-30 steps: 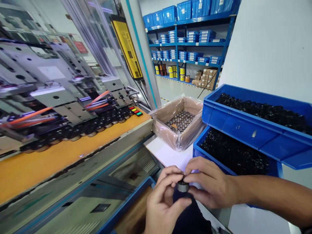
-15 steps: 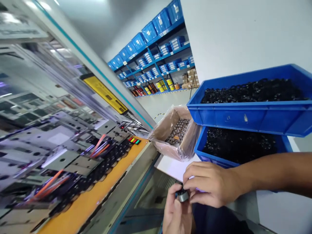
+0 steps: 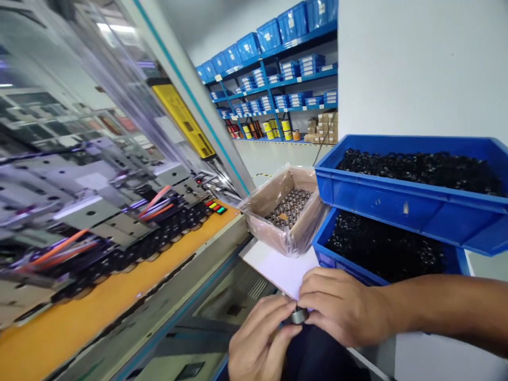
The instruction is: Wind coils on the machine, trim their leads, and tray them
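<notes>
A small metal ring with a dark part on it [image 3: 299, 316] is pinched between both hands near the bottom centre. My left hand [image 3: 262, 336] comes up from below, its fingers and thumb closed on the ring's left side. From the right, my right hand [image 3: 343, 307] grips the other side with its fingertips. The fingers partly cover the ring, so its full shape is hidden. Just beyond the hands lies a white board [image 3: 278, 267]. The lower blue bin [image 3: 337, 263], holding small black rings, stands behind my right hand.
A plastic-lined cardboard box [image 3: 273, 238] of small metal parts sits beyond the board. An upper blue bin [image 3: 397, 201] of black rings rests above the lower one. Left is a machine with an orange ledge [image 3: 130, 280] and a yellow-marked post [image 3: 184, 119]. Blue shelving [image 3: 273, 87] stands behind.
My left hand has turned from a palm-up hold to gripping the ring from the left side, fingers over it. My right hand stays on the ring. The camera view has tilted.
</notes>
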Demonstrator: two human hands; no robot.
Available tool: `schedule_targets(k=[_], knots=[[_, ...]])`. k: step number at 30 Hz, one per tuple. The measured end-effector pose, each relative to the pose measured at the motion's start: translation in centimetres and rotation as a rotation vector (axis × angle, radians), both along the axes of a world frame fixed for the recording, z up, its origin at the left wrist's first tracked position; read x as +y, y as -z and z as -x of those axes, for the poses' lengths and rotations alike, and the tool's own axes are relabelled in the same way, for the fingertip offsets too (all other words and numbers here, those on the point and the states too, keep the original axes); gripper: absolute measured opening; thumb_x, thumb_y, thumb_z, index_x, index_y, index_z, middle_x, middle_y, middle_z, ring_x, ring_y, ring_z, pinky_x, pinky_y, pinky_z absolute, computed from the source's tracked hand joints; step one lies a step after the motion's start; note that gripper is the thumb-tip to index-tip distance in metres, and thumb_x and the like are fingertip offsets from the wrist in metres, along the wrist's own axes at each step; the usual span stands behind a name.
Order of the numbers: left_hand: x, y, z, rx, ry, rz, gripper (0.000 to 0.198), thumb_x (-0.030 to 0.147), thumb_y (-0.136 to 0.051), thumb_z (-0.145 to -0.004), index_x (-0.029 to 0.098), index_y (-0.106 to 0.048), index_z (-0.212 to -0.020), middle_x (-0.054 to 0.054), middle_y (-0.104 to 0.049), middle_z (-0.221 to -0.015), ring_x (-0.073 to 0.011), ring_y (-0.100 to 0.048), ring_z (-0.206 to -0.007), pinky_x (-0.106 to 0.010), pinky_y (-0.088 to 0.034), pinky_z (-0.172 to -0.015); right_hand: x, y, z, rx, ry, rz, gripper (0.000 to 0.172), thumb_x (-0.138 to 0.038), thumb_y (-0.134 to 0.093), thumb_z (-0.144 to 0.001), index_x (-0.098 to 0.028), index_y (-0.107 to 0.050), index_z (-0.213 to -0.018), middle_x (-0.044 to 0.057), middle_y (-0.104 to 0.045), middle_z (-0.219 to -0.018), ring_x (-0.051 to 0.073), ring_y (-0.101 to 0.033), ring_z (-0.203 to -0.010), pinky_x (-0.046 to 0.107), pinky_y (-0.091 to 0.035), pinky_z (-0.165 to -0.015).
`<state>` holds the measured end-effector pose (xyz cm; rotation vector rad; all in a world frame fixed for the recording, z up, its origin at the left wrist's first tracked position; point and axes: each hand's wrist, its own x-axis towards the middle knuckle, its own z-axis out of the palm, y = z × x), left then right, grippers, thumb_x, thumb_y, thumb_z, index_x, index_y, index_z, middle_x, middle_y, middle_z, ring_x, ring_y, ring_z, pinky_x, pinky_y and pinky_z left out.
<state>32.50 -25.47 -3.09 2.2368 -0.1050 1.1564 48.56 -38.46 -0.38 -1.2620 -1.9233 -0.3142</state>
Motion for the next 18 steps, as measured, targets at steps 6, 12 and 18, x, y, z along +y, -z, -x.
schedule_targets(k=[6,12,18], knots=[[3.3,0.3,0.6,0.164,-0.37,-0.125,0.019,0.032,-0.051,-0.097,0.02,-0.066,-0.101,-0.007,-0.07,-0.09,-0.017,-0.069,-0.082,-0.026,-0.057,-0.073,-0.4,0.5,-1.4,-0.211,0.248,0.124,0.024,-0.024,-0.045,-0.102,-0.012,-0.06,-0.115,0.014,-0.068,-0.109,0.024,-0.064,-0.102,0.037,-0.057,-0.088],[18.3,-3.1,7.6,0.455,-0.973,-0.064,0.014,0.031,-0.059,-0.086,0.019,-0.067,-0.087,-0.004,-0.065,-0.07,-0.0226,-0.063,-0.07,-0.033,-0.05,-0.068,-1.1,2.6,-10.8,-0.401,0.473,0.191,0.032,-0.035,-0.043,-0.101,-0.016,-0.068,-0.108,0.012,-0.073,-0.105,0.026,-0.072,-0.09,0.041,-0.06,-0.081],[25.3,-5.3,10.7,0.691,-1.237,0.02,0.015,0.019,-0.06,-0.085,0.015,-0.067,-0.097,-0.005,-0.073,-0.079,-0.0218,-0.068,-0.075,-0.036,-0.052,-0.075,-3.5,8.9,-18.2,-0.362,0.571,0.47,0.03,-0.035,-0.055,-0.089,-0.019,-0.075,-0.104,0.012,-0.076,-0.105,0.031,-0.075,-0.092,0.042,-0.063,-0.08]])
